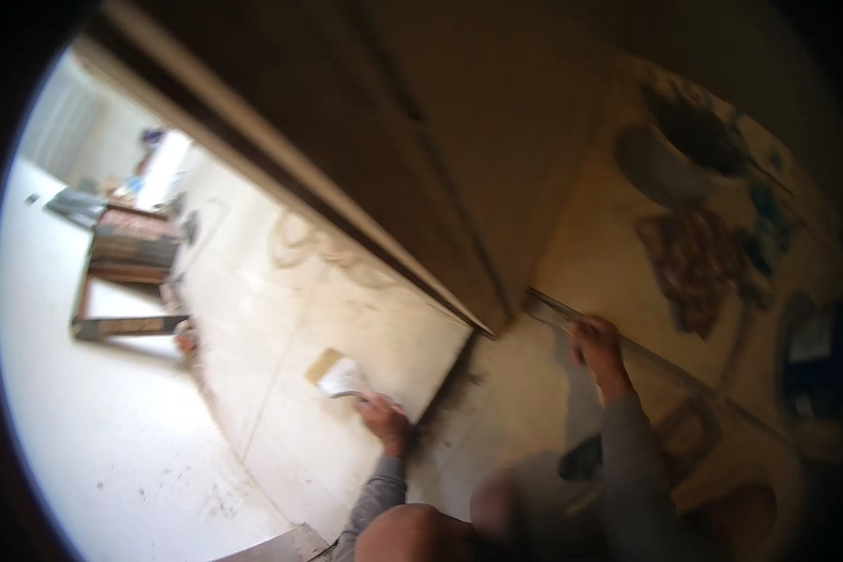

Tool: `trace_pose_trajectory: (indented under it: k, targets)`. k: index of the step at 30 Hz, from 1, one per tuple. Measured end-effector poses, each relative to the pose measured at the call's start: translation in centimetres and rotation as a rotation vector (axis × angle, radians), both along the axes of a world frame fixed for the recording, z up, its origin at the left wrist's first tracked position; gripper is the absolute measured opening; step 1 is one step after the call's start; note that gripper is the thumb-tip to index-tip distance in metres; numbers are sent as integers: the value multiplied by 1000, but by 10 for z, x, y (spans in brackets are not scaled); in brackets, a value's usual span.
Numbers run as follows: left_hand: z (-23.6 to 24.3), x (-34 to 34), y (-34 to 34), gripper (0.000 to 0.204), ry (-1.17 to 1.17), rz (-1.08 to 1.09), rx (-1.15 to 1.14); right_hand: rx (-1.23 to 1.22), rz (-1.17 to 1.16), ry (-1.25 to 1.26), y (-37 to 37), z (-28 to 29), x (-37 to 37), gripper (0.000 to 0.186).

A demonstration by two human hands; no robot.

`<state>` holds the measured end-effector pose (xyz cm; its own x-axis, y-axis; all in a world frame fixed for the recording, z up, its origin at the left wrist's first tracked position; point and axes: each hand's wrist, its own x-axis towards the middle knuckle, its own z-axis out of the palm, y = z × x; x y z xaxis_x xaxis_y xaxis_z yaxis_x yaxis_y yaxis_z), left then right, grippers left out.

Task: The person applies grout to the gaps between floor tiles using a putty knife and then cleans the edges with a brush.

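Note:
My left hand (385, 420) is closed round the handle of a broad flat tool (338, 375), white with a tan far end, held over the pale floor on the bright side of a doorway. Blur hides whether the tan end is bristle or a smear of material. In my right hand (598, 348) is a thin flat-bladed scraper (550, 309), its blade pointing at the foot of the brown door frame (482, 295). I cannot tell whether the blade touches the frame. A dark strip (445, 379) runs across the floor between my hands.
A dark-handled tool (583, 457) lies by my right forearm. To the far right are a checked bag (688, 262), a grey round vessel (656, 164) and a blue bucket (818, 361). Loose cable (295, 245) and a wooden frame-like piece (131, 248) lie beyond the doorway.

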<state>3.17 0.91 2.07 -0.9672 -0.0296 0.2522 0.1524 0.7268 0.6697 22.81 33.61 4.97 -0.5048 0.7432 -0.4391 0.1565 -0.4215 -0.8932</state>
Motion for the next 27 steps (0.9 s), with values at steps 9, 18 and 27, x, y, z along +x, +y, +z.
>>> trace_pose_trajectory:
  k: [9,18,27]
  targets:
    - [-7,-23,-8,24,664,-240,-635,367,55,-13,36,-83,-7,25]
    - [3,-7,2,25,-178,13,563,477,156,-336,20,-11,-20,27]
    - [-30,-30,-33,24,-64,-9,409,438,197,-164,20,-5,-20,26]
